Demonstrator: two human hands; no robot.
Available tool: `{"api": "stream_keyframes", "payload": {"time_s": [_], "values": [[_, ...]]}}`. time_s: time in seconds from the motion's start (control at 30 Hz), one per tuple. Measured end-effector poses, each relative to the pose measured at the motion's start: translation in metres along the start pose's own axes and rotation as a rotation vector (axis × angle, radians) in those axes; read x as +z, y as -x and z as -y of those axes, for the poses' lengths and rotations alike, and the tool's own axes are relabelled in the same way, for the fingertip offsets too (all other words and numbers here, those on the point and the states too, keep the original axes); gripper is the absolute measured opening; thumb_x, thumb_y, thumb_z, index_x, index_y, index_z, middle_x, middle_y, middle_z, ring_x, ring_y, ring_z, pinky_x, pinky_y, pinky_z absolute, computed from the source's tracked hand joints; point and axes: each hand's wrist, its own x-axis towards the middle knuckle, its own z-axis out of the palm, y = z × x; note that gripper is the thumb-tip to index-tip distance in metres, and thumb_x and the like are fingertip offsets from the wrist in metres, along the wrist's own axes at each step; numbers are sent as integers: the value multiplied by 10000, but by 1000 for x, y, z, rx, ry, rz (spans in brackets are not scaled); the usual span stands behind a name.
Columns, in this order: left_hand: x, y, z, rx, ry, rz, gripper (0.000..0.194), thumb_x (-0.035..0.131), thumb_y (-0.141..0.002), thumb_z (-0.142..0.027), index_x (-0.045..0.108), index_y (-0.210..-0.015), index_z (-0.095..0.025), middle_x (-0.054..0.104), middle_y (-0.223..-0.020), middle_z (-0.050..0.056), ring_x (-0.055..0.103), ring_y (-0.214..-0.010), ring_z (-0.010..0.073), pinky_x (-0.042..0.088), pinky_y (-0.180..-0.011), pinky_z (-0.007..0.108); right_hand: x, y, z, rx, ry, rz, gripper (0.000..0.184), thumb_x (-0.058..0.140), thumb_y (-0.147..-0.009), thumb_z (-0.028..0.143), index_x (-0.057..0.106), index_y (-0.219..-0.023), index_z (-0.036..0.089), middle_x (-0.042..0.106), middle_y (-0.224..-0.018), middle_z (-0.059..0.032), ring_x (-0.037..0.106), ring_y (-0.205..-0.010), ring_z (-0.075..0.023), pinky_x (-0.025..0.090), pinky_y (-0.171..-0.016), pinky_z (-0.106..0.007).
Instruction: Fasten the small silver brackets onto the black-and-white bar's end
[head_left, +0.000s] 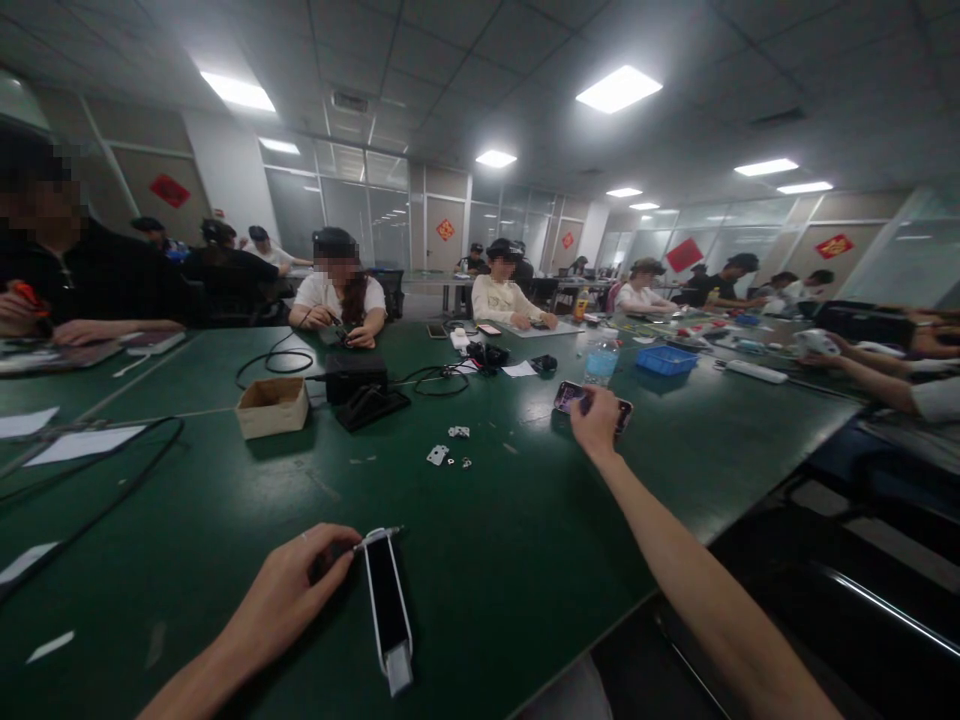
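My left hand [304,575] rests low on the green table, thumb and forefinger pinched on one end of a thin metal pin [395,530]. That pin crosses the top of a long, narrow, white-edged frame [388,595] with a dark middle and a pale tab at its near end; its kind is unclear. Farther off to the right, my right hand [596,420] has curled fingers on a smartphone [624,412] with a lit screen. A clear bottle [601,362] with blue on it stands just behind the phone. Several small metal parts [437,455] lie between my hands.
A cardboard box [272,408] stands beside a black box [356,378] at the left. Cables [442,380] run across the table. A blue basket [666,360] and a white power strip [756,372] lie at the right. Several people sit around the tables.
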Motion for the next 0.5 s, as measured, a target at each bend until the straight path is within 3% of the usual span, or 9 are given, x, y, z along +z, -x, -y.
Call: {"api": "stream_keyframes", "payload": {"time_s": [0.1, 0.23, 0.37, 0.5], "values": [[-1, 0, -3, 6, -5, 5, 351, 422, -832, -444, 647, -990, -225, 681, -838, 20, 600, -675, 183, 474, -605, 269, 26, 26, 58, -210, -112, 289, 242, 473, -837, 321, 572, -1004, 178, 595, -954, -85, 566, -802, -212, 478, -754, -385], [-2, 2, -10, 3, 3, -25, 328, 430, -826, -433, 652, -963, -233, 680, -819, 13, 601, -675, 182, 469, -600, 262, 56, 67, 119, -389, -200, 524, 257, 538, -841, 443, 624, -951, 227, 628, -921, -9, 598, -758, -177, 500, -657, -306], [-3, 3, -13, 6, 11, -48, 325, 437, -825, -428, 660, -951, -228, 675, -803, 15, 599, -658, 183, 467, -595, 266, 68, 77, 146, -461, -182, 680, 270, 534, -846, 426, 613, -1014, 230, 610, -1005, -26, 600, -821, -208, 505, -710, -349], [-4, 1, -9, 20, 2, -3, 336, 432, -831, -423, 652, -977, -213, 670, -805, 23, 599, -651, 182, 478, -610, 274, 72, 69, 149, -424, -181, 746, 248, 530, -845, 350, 582, -1074, 269, 594, -1043, -19, 591, -873, -213, 509, -748, -379]]}}
